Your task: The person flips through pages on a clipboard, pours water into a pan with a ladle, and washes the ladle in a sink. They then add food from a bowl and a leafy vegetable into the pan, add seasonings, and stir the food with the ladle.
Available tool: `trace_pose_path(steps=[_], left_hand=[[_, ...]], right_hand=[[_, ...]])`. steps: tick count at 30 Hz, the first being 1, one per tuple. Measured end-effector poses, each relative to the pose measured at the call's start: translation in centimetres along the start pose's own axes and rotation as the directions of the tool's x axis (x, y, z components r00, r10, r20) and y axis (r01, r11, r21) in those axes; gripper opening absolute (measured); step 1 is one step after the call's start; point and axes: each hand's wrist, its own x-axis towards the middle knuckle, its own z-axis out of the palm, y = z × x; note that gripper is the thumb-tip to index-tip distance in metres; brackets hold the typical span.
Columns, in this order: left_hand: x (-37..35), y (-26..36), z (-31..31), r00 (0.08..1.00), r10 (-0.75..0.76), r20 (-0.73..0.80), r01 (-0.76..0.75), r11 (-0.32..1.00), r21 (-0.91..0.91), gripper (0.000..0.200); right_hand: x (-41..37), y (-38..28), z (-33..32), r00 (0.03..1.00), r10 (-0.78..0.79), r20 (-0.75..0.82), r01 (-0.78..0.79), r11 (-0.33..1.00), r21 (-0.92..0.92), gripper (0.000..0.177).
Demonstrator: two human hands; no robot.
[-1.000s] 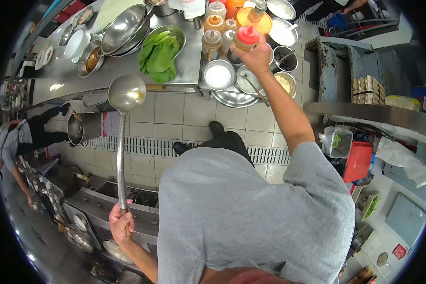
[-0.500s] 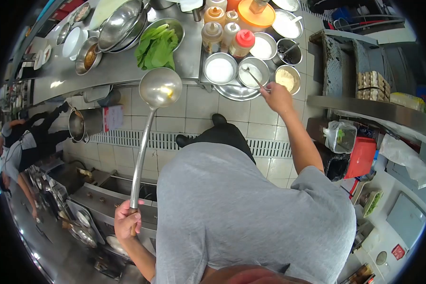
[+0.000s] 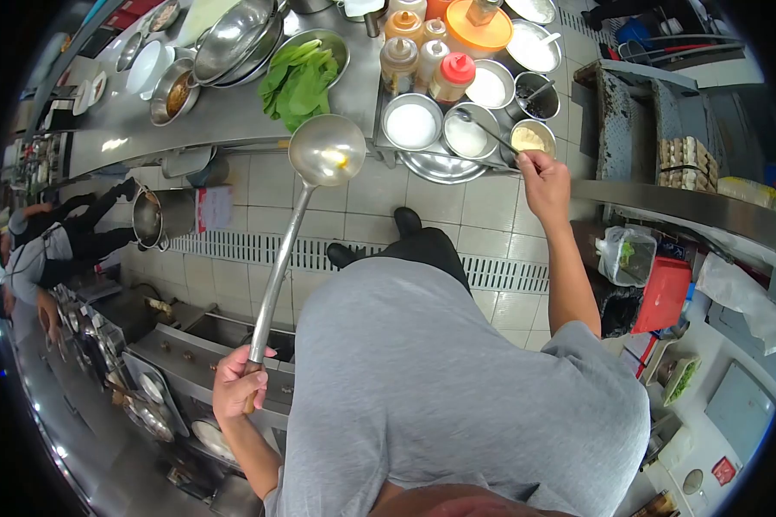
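My left hand [image 3: 240,381] is closed around the wooden grip end of a big metal ladle [image 3: 326,148]. The ladle's bowl faces up, with a little yellowish liquid or reflection in it, and hangs in front of the counter edge below the leafy greens [image 3: 300,86]. In my right hand [image 3: 545,185], fingers pinch the handle of a small metal spoon [image 3: 491,134]. Its head is over the upper rim of a metal cup of white powder [image 3: 467,140]. Another cup of white contents [image 3: 410,122] stands to its left, and a cup of pale yellow powder [image 3: 533,136] lies near my fingers.
Squeeze bottles [image 3: 400,65], a red-capped bottle [image 3: 453,76] and an orange-lidded tub [image 3: 480,26] crowd behind the cups. Stacked metal bowls [image 3: 233,43] sit on the steel counter [image 3: 207,121]. Stoves [image 3: 207,358] are behind me; other people [image 3: 43,250] work at left.
The spoon has shifted from inside the white powder cup to its upper rim. My right hand has moved right and slightly down; the ladle has swung right. The whole view has shifted a little.
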Motion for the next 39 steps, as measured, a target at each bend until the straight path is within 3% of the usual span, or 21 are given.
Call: trace_pose_path(steps=[2,5,11,14,20,23,29,35,39], left_hand=[[-0.1,-0.1,0.3,1.0,-0.003,-0.005,0.003,1.0,0.001,0.04],[0.1,-0.2,0.5,1.0,-0.005,0.021,0.005,1.0,0.01,0.039],[0.0,-0.3,0.8,0.999,-0.04,0.003,0.04,0.999,0.028,0.038],[-0.1,-0.2,1.3,0.999,-0.05,-0.013,0.05,0.999,0.016,0.039],[0.2,-0.2,1.3,0.999,-0.051,-0.017,0.051,0.999,-0.007,0.037],[0.4,0.1,1.1,0.998,-0.061,-0.008,0.061,0.998,0.0,0.036],[1.1,0.7,0.3,0.996,-0.081,0.029,0.08,0.996,0.026,0.035],[1.9,1.5,0.0,0.995,-0.084,0.044,0.083,0.996,0.036,0.035],[2.1,2.1,0.1,0.995,-0.088,0.047,0.086,0.995,0.053,0.035]], right_hand=[[0.3,-1.7,0.7,0.993,0.038,0.115,-0.046,0.997,0.068,0.021],[1.9,-1.1,5.2,0.988,-0.085,0.129,0.083,0.996,0.023,0.022],[3.5,-3.1,9.3,0.986,-0.073,0.149,0.102,0.976,-0.194,0.023],[3.7,-2.7,10.2,0.981,-0.073,0.178,0.107,0.976,-0.191,0.023],[4.3,-0.9,11.4,0.974,-0.039,0.223,0.044,0.999,-0.014,0.023],[4.6,-0.2,10.9,0.949,0.075,0.306,-0.113,0.988,0.109,0.022],[4.5,0.6,9.7,0.927,0.203,0.314,-0.291,0.92,0.263,0.018],[4.4,0.9,9.3,0.931,0.203,0.303,-0.298,0.902,0.311,0.018],[4.3,-0.2,10.1,0.963,0.126,0.236,-0.169,0.971,0.169,0.018]])
